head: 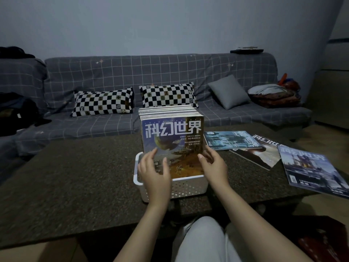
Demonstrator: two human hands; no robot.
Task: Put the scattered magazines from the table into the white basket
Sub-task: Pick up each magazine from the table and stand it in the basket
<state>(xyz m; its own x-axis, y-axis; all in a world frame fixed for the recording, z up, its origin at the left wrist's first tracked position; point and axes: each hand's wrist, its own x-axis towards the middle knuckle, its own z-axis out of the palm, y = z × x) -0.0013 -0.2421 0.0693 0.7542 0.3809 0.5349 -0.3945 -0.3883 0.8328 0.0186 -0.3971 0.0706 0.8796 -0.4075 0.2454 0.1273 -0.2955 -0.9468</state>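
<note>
A white perforated basket (186,188) stands on the dark speckled table (75,176), packed with upright magazines. The front magazine (172,135) has a blue and orange cover with large white characters. My left hand (154,172) rests with spread fingers against its lower left part. My right hand (213,164) touches its lower right edge, fingers apart. Neither hand closes around it. Three more magazines lie flat on the table to the right: a teal one (229,139), one beneath it (264,152), and a blue-grey one (311,167) overhanging the table's right edge.
A grey checked sofa (151,72) runs behind the table, with two checkered pillows (103,102), a grey cushion (228,91) and a bundle of cloth (273,95). Dark bags (17,112) sit at the left. My knees (204,241) are under the table's near edge.
</note>
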